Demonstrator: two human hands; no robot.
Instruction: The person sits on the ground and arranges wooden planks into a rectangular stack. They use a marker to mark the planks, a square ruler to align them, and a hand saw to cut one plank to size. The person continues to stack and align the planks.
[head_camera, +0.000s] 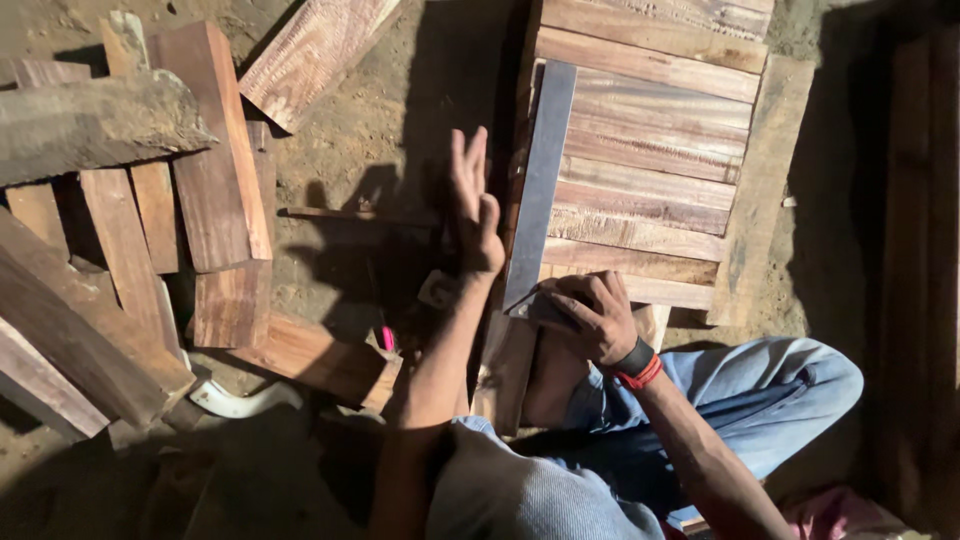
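The ground was bare packed dirt (380, 110), dimly lit with hard shadows, and the person sat on it in light blue trousers beside a slatted wooden panel (650, 170) made of reddish boards nailed across side rails. Left of the panel, across the dirt, lay a loose heap of cut wood offcuts (180, 200), some stacked crosswise, with one rough grey log (90, 120) resting on top; a white curved object (235, 402) lay at the near foot of that heap, and a thin dark rod (350, 213) lay between the heap and the panel. A long flat metal straightedge (540, 180) lay along the panel's left edge, running from the far boards down to its near corner. The right hand (590, 318), wearing a dark band and a red thread at the wrist, was curled closed over the near end of the straightedge, pressing it to the panel. The left hand (473, 205) was raised just left of the panel's edge, fingers straight and held together, palm open, gripping nothing.
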